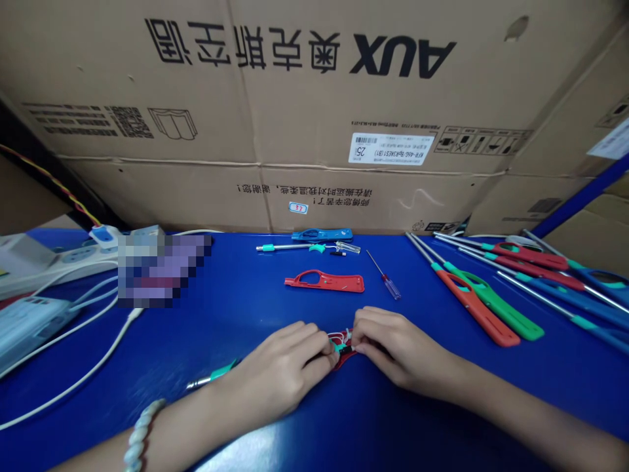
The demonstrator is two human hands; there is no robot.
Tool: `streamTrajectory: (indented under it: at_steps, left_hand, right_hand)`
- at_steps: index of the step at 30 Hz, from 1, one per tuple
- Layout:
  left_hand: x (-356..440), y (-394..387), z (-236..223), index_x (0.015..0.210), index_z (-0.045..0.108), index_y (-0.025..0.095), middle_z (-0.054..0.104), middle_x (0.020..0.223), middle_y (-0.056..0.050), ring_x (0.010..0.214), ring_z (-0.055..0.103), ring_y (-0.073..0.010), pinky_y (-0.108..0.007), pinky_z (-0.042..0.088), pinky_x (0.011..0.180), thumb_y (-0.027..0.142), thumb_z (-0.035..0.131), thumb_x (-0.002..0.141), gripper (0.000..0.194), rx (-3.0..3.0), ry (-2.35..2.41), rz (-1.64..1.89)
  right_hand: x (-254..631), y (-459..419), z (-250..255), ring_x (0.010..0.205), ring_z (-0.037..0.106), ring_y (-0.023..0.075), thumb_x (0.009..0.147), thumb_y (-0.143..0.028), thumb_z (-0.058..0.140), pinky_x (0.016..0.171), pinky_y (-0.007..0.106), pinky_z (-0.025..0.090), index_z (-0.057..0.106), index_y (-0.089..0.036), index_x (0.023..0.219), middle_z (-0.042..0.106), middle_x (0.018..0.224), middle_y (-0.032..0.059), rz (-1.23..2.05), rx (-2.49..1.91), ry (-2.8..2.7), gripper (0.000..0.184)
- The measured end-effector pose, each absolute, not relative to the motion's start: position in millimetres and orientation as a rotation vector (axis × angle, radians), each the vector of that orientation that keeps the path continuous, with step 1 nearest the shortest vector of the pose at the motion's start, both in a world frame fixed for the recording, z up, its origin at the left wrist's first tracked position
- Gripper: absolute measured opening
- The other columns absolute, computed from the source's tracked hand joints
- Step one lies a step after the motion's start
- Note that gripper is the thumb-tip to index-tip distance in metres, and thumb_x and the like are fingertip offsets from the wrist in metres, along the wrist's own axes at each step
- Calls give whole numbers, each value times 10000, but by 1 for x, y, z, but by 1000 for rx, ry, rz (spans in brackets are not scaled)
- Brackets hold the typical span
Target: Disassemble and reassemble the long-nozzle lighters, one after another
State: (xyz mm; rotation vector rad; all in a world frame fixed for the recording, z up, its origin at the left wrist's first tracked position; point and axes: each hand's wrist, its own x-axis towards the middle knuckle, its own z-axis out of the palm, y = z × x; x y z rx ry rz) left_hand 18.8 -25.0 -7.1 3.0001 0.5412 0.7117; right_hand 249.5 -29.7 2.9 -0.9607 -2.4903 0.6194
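My left hand [289, 367] is closed, its thumb and fingertips pinched on a partly open red long-stem lighter [346, 359]. My right hand [400, 344] pinches the other end of that same lighter. Between the fingertips show a teal trigger piece, a small black part [348, 349] and thin white wires. Much of the red casing is hidden under both hands. A metal stem with a teal collar [221, 371] sticks out behind my left wrist. Beyond the hands lie a red casing half [339, 282] and a purple-handled screwdriver [392, 287].
At the back are a blue casing half [334, 234] and a loose metal stem [289, 247]. Several long lighters, including an orange one [476, 308] and a green one [515, 311], lie right. A power strip [63, 262] and white cables [93, 373] are left. Cardboard [304, 131] stands behind.
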Motion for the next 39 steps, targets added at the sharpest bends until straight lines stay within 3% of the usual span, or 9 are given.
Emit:
streamTrajectory:
  at_steps: [13, 39]
  left_hand:
    - [25, -19, 0, 787, 604, 108, 575, 707, -54, 634, 468, -141, -247, 416, 579, 134, 264, 1016, 410, 3104, 479, 789]
    - [24, -20, -8, 844, 604, 101, 595, 742, -70, 664, 489, -151, -278, 460, 600, 94, 293, 997, 346, 3146, 416, 795]
  right_hand:
    - [246, -27, -2, 738, 501, 160, 893, -53, 432, 664, 264, 409, 505, -184, 808, 554, 793, 32, 633, -959, -2408, 172]
    - [243, -28, -12, 735, 481, 174, 961, -135, 363, 648, 280, 402, 483, -188, 834, 541, 799, 41, 460, -926, -2428, 183]
